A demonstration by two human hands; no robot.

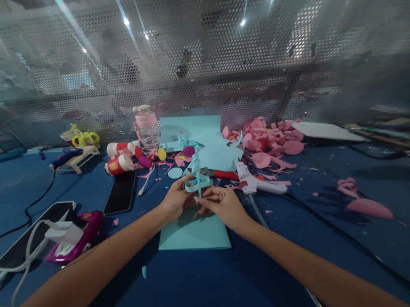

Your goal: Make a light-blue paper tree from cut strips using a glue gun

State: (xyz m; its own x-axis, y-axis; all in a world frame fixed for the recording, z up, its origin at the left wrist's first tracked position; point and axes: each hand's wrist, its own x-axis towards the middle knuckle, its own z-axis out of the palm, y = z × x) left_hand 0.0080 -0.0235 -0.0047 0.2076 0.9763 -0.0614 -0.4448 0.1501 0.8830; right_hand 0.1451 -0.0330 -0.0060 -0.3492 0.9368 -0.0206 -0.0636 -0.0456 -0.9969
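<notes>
Pinched between both hands, left hand (175,201) and right hand (223,204) meeting fingertip to fingertip, a curled teal paper strip (198,179) stands over a teal sheet (195,233) mid-table (216,284), with a pink-lidded jar (147,127), contents unclear, near the far edge.

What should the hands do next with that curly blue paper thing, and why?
Probably press the bottom of the blue paper strip down onto the blue card beneath it. Both the left hand and the right hand pinch the strip near its base, it stands upright just above the card, and a glue gun lies close by on the table.
</notes>
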